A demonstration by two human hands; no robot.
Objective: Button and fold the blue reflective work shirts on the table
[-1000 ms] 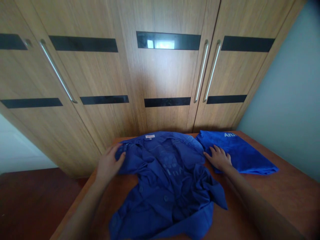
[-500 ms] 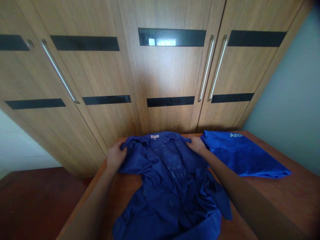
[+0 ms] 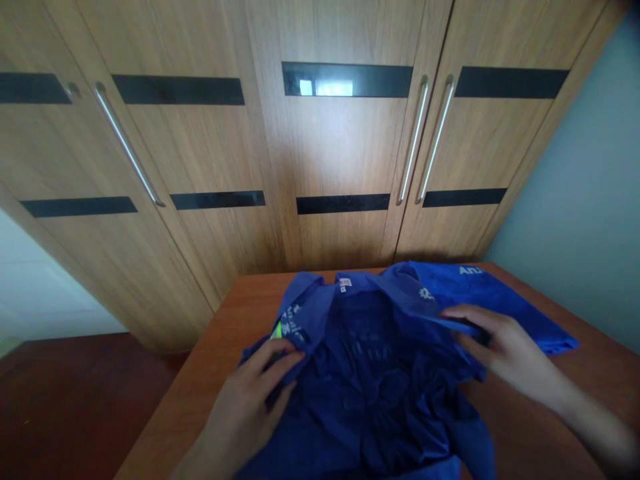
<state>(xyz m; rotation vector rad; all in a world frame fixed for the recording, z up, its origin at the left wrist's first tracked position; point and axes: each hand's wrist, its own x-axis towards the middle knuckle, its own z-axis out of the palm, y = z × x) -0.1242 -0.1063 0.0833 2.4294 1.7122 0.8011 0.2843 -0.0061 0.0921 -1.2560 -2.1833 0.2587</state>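
Observation:
A dark blue button-up work jacket (image 3: 350, 400) lies rumpled on the wooden table, its collar toward the wardrobe and its front spread apart. A small label shows inside the neck, and white lettering with a bit of bright green is on the left-hand panel. My left hand (image 3: 255, 390) grips that panel's edge between thumb and fingers. On the other side, my right hand (image 3: 493, 340) pinches the opposite front edge and holds it lifted. The lower jacket runs out of view at the bottom.
A folded bright blue cloth (image 3: 510, 300) with white letters lies at the table's back right. Behind the table (image 3: 215, 353) stands a wooden wardrobe (image 3: 340, 147) with metal handles. A pale wall (image 3: 565, 220) is to the right, and dark red floor (image 3: 80, 400) to the left.
Both hands have moved from the jacket's shoulders down to its front edges, nearer to me. The panels are now folded outward, showing lettering, and the collar has shifted right.

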